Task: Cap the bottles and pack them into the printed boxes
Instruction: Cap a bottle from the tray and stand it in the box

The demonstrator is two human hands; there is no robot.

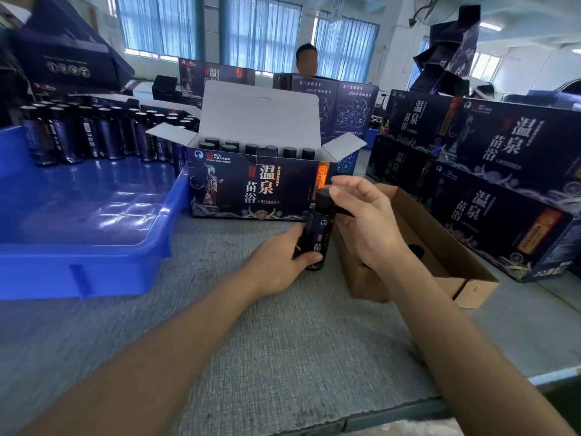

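Far ahead we see tall windows (261,36) with blue curtains (157,26) glowing with daylight, and a white wall (531,73) to the right. A fan (430,7) hangs high at the far right. Near us spreads a grey table (283,341).

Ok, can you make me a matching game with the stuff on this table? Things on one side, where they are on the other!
Things:
1. bottle
2. cap
3. blue tray
4. open printed box

Where:
A. behind the hands, capped bottles inside
B. pinched by the right hand
C. gripped by the left hand
D. far left, standing bottles in it

Pairs: 1-C, 2-B, 3-D, 4-A
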